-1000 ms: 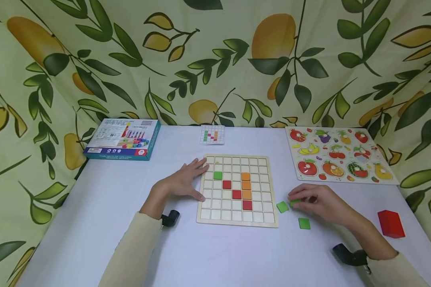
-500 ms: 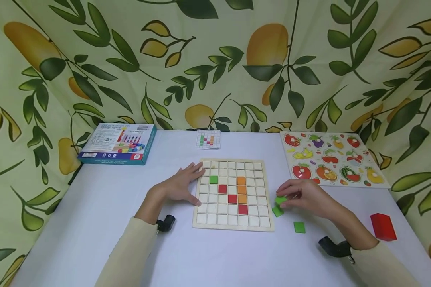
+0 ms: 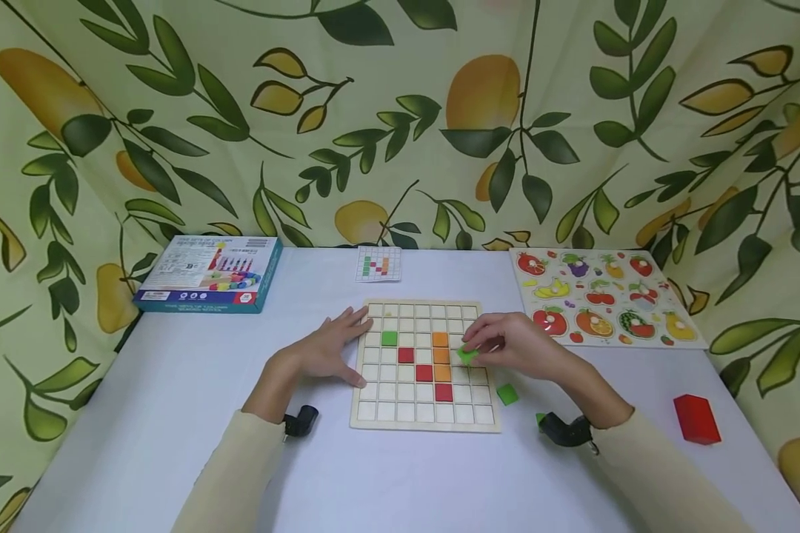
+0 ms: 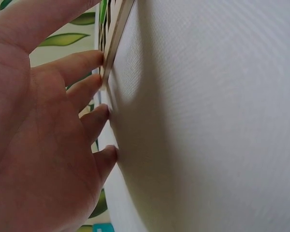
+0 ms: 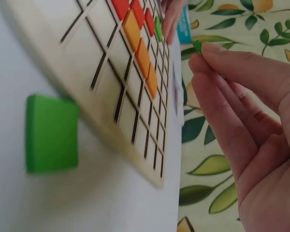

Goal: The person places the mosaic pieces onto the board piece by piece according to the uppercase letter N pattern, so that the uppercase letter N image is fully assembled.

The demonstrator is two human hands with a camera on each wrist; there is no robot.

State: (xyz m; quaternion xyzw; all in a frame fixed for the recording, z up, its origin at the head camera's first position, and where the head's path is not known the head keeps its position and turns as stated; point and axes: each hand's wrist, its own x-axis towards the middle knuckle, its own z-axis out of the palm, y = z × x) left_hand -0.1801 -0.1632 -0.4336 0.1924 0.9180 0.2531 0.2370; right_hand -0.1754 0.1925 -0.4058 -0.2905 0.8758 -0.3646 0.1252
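A wooden grid board [image 3: 427, 426] lies on the white table, with one green tile [image 3: 390, 338], three red tiles [image 3: 424, 372] stepping down diagonally and three orange tiles [image 3: 441, 356] in a column. Fingers spread, my left hand [image 3: 323, 349] rests against the board's left edge; the left wrist view shows its fingertips [image 4: 97, 58] along the wooden rim. Between thumb and fingertips of my right hand [image 3: 516, 344] is a small green tile [image 3: 467, 355], held over the right part of the board. Another green tile [image 5: 52, 134] lies just outside the board's right edge.
A third loose green tile [image 3: 540, 419] is mostly hidden behind the right wrist camera [image 3: 567, 431]. A pattern card [image 3: 378, 265] lies behind the board. Farther out are a boxed set [image 3: 210, 274], a fruit puzzle [image 3: 603, 300] and a red block [image 3: 696, 419].
My right hand has picked up a green tile from the table and carried it left over the board. My left hand stays at the board's edge. The head view has shifted slightly.
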